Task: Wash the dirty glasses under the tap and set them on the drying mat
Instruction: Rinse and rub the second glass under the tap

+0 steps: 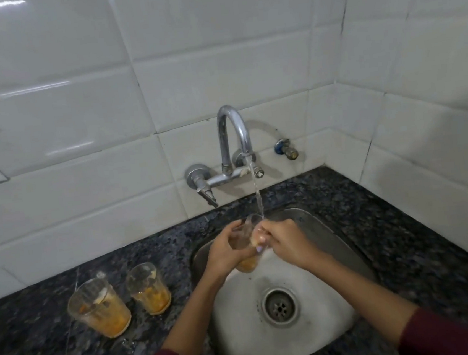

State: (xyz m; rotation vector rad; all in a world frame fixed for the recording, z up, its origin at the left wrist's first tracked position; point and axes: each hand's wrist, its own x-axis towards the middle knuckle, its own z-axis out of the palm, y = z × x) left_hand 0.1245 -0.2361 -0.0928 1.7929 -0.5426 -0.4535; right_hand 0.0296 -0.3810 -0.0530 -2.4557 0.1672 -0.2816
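Over the steel sink (313,226), my left hand (225,250) grips a clear glass (247,264) with orange residue at its bottom. The glass is tilted, its rim near the water stream falling from the chrome tap (235,131). My right hand (284,243) is at the glass's mouth, its fingers reaching inside it. Two more dirty glasses stand upright on the dark counter left of the sink, one nearer (99,308) and one beside it (149,290), both smeared with orange. No drying mat is in view.
Speckled dark granite counter (406,231) surrounds the sink. The drain (279,307) sits in the basin's middle. The tap handle (207,193) points down-left on the white tiled wall. A small blue valve (286,148) sits right of the tap.
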